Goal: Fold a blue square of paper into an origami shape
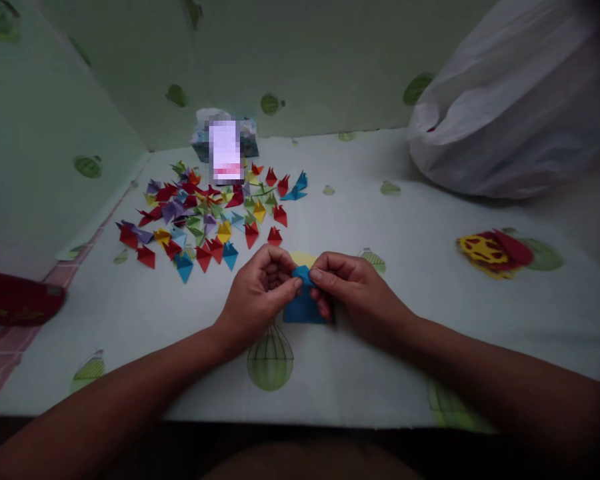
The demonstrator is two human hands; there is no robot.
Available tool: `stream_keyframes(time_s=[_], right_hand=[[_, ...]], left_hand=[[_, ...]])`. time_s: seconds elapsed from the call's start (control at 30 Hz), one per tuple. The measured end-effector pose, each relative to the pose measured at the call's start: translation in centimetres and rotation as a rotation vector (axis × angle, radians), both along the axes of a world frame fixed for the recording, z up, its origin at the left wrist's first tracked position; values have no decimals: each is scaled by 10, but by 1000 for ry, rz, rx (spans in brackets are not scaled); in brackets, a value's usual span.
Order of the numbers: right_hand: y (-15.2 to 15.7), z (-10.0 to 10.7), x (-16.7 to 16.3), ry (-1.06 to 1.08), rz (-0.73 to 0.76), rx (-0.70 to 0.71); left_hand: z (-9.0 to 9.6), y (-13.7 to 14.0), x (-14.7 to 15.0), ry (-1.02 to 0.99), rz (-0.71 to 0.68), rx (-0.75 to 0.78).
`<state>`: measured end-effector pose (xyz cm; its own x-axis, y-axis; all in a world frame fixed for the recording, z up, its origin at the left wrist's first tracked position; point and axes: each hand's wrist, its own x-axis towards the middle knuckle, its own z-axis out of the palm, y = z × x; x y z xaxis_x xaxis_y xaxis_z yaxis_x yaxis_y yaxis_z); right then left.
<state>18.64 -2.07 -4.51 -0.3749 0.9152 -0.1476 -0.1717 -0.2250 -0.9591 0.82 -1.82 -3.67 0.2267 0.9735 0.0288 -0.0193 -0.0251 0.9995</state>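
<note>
Between my two hands is a small folded piece of blue paper (304,274), pinched from both sides. My left hand (265,283) has its thumb and forefinger closed on the left edge. On the right edge, my right hand (353,280) grips with thumb and fingers, the others curled under. Right below lies a blue paper square (307,308) on the table, partly covered by my right fingers. Some yellow paper (304,259) shows just behind the folded piece. Beyond my left hand spreads a pile of folded paper cranes (210,213) in red, blue, purple, yellow and green.
A tissue box (250,137) stands at the back, with a lit, blurred-out phone (227,150) before it. At the back right sits a big white plastic bag (495,113). Red and yellow cut-outs (495,252) lie right. A red object (20,298) is at far left.
</note>
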Motion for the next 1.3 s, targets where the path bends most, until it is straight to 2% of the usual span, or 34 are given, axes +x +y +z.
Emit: stream_keyframes(time_s=[0.3, 0.57, 0.83, 1.03, 1.3], right_hand=[[3, -3, 3, -146, 57, 34], [5, 3, 5, -200, 75, 82], [7, 2, 7, -266, 85, 170], [9, 4, 8, -286, 85, 167], [8, 4, 6, -257, 84, 139]], left_hand=[[-1, 2, -1, 13, 80, 30], [-1, 5, -5, 3, -29, -103], [5, 10, -7, 98, -37, -44], [6, 10, -8, 151, -25, -44], [2, 11, -9, 128, -35, -31]])
